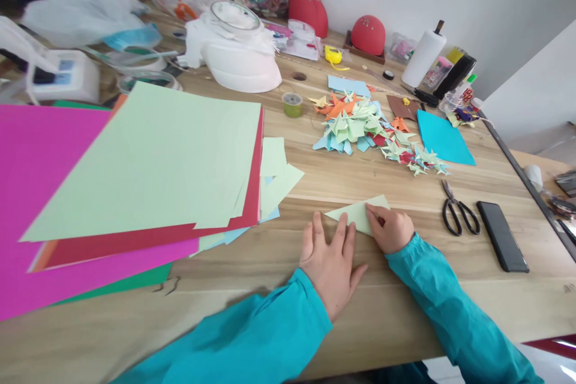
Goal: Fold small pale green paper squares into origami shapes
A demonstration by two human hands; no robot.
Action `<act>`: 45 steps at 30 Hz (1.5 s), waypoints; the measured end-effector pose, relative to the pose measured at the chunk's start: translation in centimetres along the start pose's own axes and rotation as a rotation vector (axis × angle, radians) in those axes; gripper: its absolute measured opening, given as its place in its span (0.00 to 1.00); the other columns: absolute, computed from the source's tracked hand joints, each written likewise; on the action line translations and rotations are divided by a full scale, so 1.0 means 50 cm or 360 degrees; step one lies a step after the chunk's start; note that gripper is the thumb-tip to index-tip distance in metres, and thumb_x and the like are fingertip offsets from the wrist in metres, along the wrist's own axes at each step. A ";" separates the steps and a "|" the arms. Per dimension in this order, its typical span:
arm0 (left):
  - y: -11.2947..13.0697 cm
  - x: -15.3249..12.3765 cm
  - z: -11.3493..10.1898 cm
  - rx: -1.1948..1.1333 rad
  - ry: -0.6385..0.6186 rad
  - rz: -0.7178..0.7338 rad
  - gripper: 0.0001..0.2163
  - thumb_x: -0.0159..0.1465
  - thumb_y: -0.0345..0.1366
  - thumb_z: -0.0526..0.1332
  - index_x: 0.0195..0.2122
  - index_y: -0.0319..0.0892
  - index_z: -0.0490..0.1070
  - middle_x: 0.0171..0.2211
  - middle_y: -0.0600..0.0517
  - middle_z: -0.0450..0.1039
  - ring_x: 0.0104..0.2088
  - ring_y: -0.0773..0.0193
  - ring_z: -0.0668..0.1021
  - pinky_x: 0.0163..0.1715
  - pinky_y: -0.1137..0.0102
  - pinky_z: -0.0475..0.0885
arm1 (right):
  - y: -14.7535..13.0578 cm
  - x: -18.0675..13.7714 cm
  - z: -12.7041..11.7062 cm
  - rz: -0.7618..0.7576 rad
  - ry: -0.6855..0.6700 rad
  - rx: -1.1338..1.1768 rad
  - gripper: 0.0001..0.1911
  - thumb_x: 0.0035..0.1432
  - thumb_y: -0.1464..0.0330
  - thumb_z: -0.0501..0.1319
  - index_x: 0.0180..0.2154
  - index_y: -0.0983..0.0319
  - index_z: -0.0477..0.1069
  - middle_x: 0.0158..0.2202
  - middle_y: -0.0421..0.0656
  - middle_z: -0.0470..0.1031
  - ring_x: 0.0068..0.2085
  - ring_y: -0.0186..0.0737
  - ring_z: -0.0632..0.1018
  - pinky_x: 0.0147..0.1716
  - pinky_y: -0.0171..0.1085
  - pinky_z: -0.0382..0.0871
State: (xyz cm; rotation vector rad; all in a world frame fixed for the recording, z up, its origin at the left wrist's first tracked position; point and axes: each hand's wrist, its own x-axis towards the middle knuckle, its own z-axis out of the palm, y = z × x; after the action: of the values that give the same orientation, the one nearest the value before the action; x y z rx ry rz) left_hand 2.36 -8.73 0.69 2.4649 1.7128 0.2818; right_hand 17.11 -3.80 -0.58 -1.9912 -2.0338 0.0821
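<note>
A pale green sheet of paper (360,213), folded into a triangle, lies flat on the wooden table. My left hand (330,267) is spread out palm down, its middle fingertips resting at the paper's near edge. With fingers curled, my right hand (394,231) pinches the paper at its right end and covers that corner. Left of my hands, small pale green paper pieces (276,183) stick out from under a stack of large coloured sheets (171,156). Beyond the folded paper is a heap of folded paper figures (353,123) in green, orange, blue and red.
Black-handled scissors (459,213) and a phone (501,237) lie to the right. A turquoise sheet (444,138) is behind them. Along the back stand white caps (240,57), a ribbon spool (292,105), a yellow tape measure (333,55), a red pincushion (368,35) and plastic bags (81,3).
</note>
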 end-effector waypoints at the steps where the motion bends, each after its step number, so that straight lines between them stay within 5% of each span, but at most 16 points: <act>1: 0.000 -0.001 0.001 0.0003 0.0013 -0.0004 0.28 0.56 0.51 0.51 0.54 0.42 0.60 0.58 0.47 0.55 0.56 0.34 0.51 0.50 0.47 0.48 | -0.001 0.000 -0.001 -0.0004 0.0005 0.0000 0.13 0.53 0.63 0.54 0.38 0.55 0.75 0.24 0.40 0.77 0.26 0.36 0.76 0.25 0.31 0.63; 13: -0.001 -0.002 0.011 0.0029 0.0035 0.0077 0.28 0.57 0.49 0.50 0.55 0.37 0.58 0.58 0.43 0.54 0.56 0.41 0.55 0.51 0.52 0.51 | 0.001 0.000 0.003 -0.0027 0.0028 0.0007 0.13 0.53 0.63 0.54 0.37 0.55 0.75 0.24 0.40 0.77 0.25 0.36 0.76 0.25 0.30 0.64; 45: -0.009 0.005 0.008 0.0027 0.0030 0.0136 0.28 0.56 0.50 0.50 0.55 0.39 0.60 0.57 0.42 0.55 0.54 0.39 0.57 0.46 0.48 0.54 | -0.002 -0.001 0.000 -0.0012 0.0032 0.0021 0.13 0.54 0.63 0.54 0.37 0.55 0.75 0.27 0.41 0.78 0.28 0.37 0.78 0.26 0.30 0.65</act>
State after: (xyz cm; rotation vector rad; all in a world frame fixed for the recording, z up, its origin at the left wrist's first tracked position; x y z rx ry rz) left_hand 2.14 -8.34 0.21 2.5598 1.6258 0.3017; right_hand 17.04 -3.88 -0.56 -1.9680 -2.0232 0.0733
